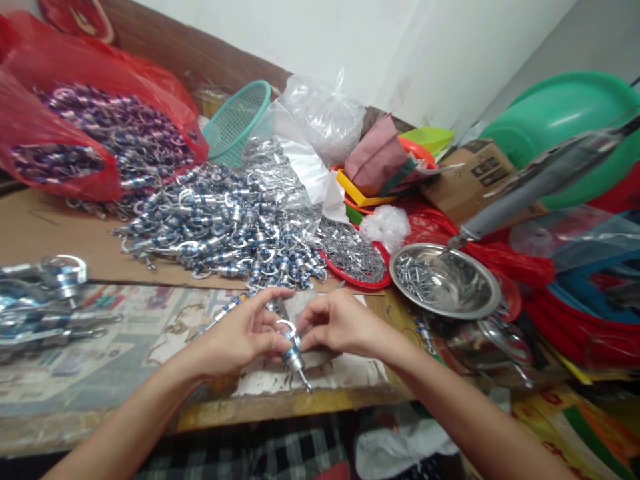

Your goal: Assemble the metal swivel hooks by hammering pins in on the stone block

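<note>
My left hand (245,333) and my right hand (340,323) meet at the front edge of the table, both pinching one small metal clip (293,350) with a blue band, a ring at its top and a pin pointing down. Just beyond my hands lies a big heap of the same silver and blue clips (220,227) on cardboard. A steel bowl (467,293) holding small metal pins sits to the right of my right hand. A red tray (357,260) of small grey metal parts lies between the heap and the bowl.
Red plastic bags (75,133) of purple clips fill the back left. A green mesh basket (240,120), clear bags, a cardboard box (475,173) and a large green basin (565,113) crowd the back and right. A metal tool (50,293) lies at the left.
</note>
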`<state>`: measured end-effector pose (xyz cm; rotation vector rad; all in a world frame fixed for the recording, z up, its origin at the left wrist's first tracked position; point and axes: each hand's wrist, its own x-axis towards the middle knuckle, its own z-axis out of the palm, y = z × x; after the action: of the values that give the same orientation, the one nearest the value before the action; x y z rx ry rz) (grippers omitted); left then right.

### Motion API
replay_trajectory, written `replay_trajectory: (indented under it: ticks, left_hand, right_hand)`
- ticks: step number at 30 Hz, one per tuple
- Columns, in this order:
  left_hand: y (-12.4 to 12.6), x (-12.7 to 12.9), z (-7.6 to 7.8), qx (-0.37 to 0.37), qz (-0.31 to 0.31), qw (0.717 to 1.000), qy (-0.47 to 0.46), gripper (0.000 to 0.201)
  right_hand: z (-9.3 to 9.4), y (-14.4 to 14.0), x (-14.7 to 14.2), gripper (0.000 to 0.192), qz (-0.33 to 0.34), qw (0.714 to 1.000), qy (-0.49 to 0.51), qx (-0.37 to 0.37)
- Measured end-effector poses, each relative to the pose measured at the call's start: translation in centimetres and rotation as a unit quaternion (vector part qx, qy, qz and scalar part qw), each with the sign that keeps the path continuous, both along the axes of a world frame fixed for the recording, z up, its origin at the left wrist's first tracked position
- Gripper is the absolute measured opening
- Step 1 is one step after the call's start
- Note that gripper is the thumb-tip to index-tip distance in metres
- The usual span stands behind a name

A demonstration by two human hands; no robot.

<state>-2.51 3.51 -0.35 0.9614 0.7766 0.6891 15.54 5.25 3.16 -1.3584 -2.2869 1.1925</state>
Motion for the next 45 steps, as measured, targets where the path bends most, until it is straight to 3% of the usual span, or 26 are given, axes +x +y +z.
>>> replay_trajectory:
  ticks: [7, 13, 20, 24, 30, 33, 35, 37, 39, 41, 45]
  left_hand:
    - [0.0, 0.2, 0.3, -0.010, 0.000, 1.000, 0.018, 0.077]
    - [0.0, 0.2, 0.3, -0.012, 0.000, 1.000, 0.006, 0.072]
    - [0.1, 0.1, 0.2, -0.016, 0.000, 1.000, 0.011, 0.075]
    - [0.1, 0.0, 0.1, -0.020, 0.001, 1.000, 0.003, 0.073]
    - [0.0, 0.2, 0.5, -0.032, 0.006, 0.999, 0.004, 0.073]
    - [-0.1, 0.2, 0.6, -0.037, 0.012, 0.999, 0.007, 0.075]
    - [-0.1, 0.1, 0.7, -0.040, 0.014, 0.999, 0.011, 0.076]
    - [-0.2, 0.1, 0.6, -0.040, 0.012, 0.999, 0.010, 0.077]
    - [-0.1, 0.0, 0.5, -0.037, 0.005, 0.999, 0.011, 0.077]
    - [0.0, 0.0, 0.4, -0.033, 0.002, 0.999, 0.017, 0.077]
    - [0.1, 0.0, 0.3, -0.026, 0.000, 0.999, 0.035, 0.076]
  right_hand:
    - [2.2, 3.2, -2.4, 0.010, 0.089, 0.980, -0.098, -0.151]
    - [2.4, 4.1, -3.1, 0.009, 0.130, 0.982, -0.127, -0.059]
    - [0.0, 2.0, -1.1, 0.006, -0.018, 0.994, 0.029, -0.100]
    - [-0.5, 0.3, -0.8, 0.008, -0.023, 0.999, 0.032, -0.019]
    - [0.0, -3.1, -1.1, 0.022, 0.017, 0.979, -0.052, 0.196]
    - [-0.2, -3.7, -1.1, 0.018, 0.016, 0.973, -0.064, 0.221]
    - [-0.3, -3.3, -1.1, 0.012, -0.015, 0.983, -0.037, 0.178]
    - [-0.2, -2.4, -1.0, 0.008, -0.078, 0.995, 0.020, 0.067]
    - [-0.1, -1.6, -1.0, 0.005, -0.133, 0.985, 0.082, -0.072]
    - [0.1, -1.2, -1.0, 0.004, -0.146, 0.971, 0.112, -0.154]
    - [0.4, -1.3, -1.3, 0.004, -0.129, 0.979, 0.083, -0.135]
